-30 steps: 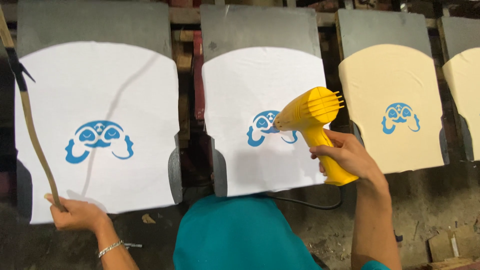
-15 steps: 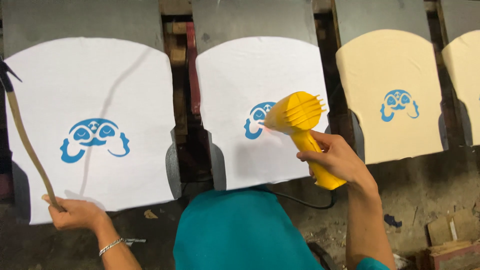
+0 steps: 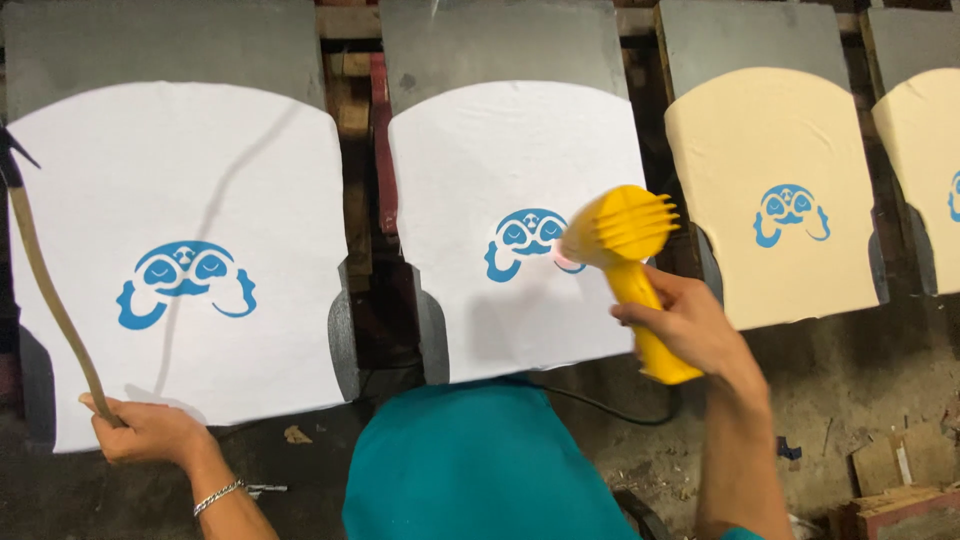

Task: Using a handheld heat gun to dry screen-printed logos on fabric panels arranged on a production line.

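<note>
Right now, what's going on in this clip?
A person stands at a row of upright grey boards with cloth pieces stretched over them, each printed with a blue design. The right hand grips a yellow heat gun and aims its nozzle at the blue print on the middle white cloth. The left hand holds a long thin stick beside the left white cloth. Two cream cloths stand to the right, also printed.
</note>
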